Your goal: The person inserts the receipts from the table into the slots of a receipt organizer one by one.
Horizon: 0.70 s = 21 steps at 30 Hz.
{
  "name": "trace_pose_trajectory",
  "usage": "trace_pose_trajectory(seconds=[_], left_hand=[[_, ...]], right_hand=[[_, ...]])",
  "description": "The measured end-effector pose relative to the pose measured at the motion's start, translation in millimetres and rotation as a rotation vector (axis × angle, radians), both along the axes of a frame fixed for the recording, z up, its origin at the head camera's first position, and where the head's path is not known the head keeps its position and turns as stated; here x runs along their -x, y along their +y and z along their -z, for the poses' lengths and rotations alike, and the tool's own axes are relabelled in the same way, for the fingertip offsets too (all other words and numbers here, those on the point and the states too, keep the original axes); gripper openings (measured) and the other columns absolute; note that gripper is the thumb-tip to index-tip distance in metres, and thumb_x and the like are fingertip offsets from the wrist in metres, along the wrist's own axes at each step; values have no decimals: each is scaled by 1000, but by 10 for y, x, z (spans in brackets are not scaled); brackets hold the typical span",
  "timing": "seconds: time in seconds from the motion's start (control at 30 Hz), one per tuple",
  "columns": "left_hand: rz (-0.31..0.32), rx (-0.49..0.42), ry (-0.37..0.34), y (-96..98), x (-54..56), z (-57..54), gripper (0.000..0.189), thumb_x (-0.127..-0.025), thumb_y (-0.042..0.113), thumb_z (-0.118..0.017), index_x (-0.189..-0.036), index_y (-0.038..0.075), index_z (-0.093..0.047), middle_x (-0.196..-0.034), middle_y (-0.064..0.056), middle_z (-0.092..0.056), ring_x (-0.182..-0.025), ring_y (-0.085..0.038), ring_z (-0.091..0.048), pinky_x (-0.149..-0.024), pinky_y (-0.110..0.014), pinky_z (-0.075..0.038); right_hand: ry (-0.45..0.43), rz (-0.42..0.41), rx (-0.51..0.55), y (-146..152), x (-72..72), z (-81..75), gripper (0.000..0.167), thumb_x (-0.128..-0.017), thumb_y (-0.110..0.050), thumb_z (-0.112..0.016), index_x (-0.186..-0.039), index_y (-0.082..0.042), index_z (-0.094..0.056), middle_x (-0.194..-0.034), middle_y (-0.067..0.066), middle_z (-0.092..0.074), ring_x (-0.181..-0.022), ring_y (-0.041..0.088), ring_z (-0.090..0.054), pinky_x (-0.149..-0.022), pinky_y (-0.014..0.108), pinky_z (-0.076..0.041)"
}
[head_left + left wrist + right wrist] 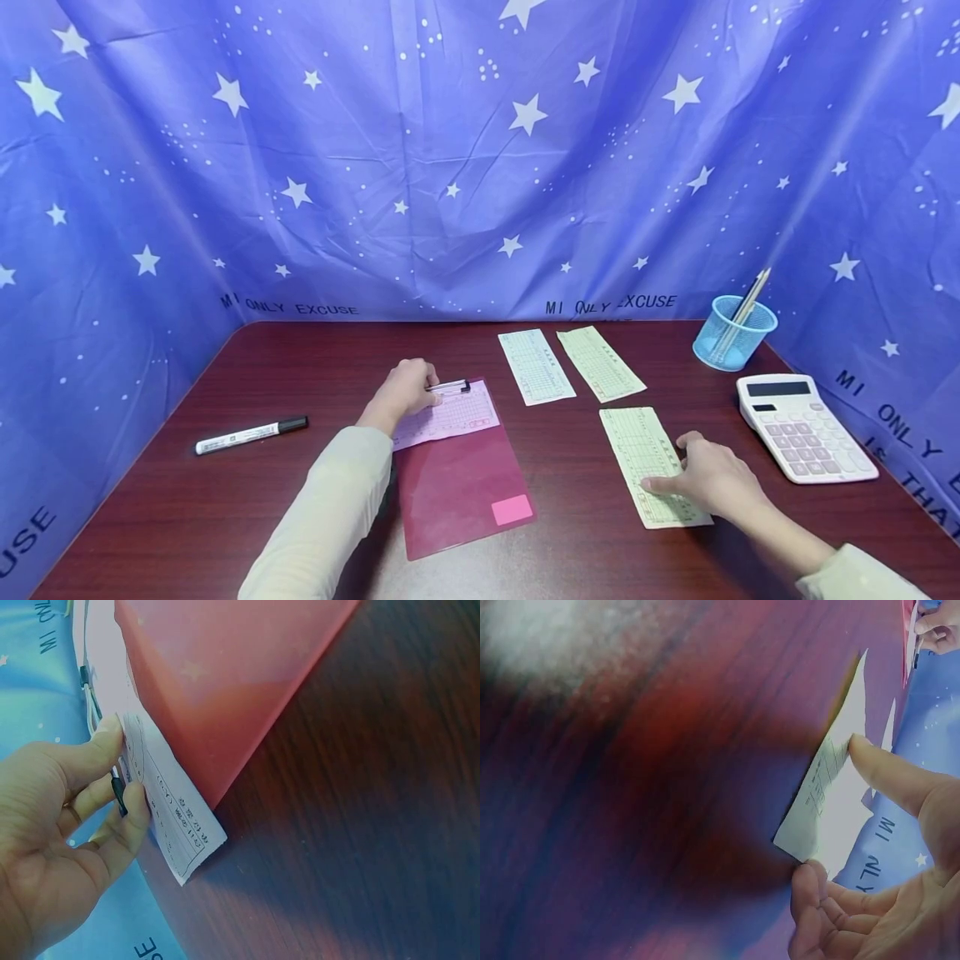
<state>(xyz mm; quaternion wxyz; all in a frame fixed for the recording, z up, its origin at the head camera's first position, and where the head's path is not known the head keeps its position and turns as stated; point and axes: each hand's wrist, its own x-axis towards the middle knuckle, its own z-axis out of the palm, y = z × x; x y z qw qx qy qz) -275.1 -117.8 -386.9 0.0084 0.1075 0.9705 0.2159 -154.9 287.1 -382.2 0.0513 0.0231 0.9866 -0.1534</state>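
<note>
Starry blue curtain [435,233], dark wood-grain table [573,492]

"MI ONLY EXCUSE" across blue curtain [420,150], seemingly "IS THAT" too

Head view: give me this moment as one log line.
left hand: gripping clip; right hand: touching nearest green slip; pink slip: on red clipboard; calculator: far right

My left hand [405,389] sits at eleven o'clock, thumb and fingers bent in a pinch, forearm [322,508] aimed toward one. My right hand [716,477] lies at two, thumb spread from bent fingers, forearm [786,540] pointing toward ten.
</note>
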Motion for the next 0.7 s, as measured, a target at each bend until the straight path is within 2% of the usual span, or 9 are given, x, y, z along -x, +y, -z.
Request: trace_pose_trajectory(seconds=[0.17,0.37,0.53,0.57,0.7], left_hand=[[4,9,5,1,14,21,19,-79,10,-87,-88,5,-71,-89,-8,-67,-87,-27,-62,-86,-44,-52],[5,12,10,5,12,14,19,-79,10,-87,-87,5,-72,-89,-7,-68,-88,-26,-63,-87,-44,-52],[16,12,6,-6,26,13,17,-79,9,-87,-86,5,-71,-87,-6,-67,-88,-26,-63,-86,-43,-52],[28,12,29,-20,49,48,18,-78,9,-87,-85,6,-71,-86,-6,-66,-85,-25,-63,-83,-42,-53],[29,9,24,-24,57,53,18,-78,9,-87,-85,5,-70,-86,-6,-67,-86,-26,-63,-83,-42,-53]], right_hand=[[-35,19,36,17,11,1,87,-68,-51,-90,-115,14,-56,-83,7,-65,-85,35,-63,-76,55,-49],[-57,26,69,31,36,16,81,-68,-50,-91,-112,8,-54,-90,20,-64,-89,39,-60,-77,53,-47],[-25,-6,79,58,37,35,89,-69,-46,-91,-123,12,-49,-101,32,-62,-96,46,-60,-80,55,-47],[-20,-10,84,70,32,37,92,-70,-46,-91,-125,14,-48,-104,34,-62,-99,48,-60,-81,56,-47],[-49,10,174,138,24,18,98,-72,-43,-90,-135,15,-42,-99,26,-64,-93,39,-61,-76,47,-49]])
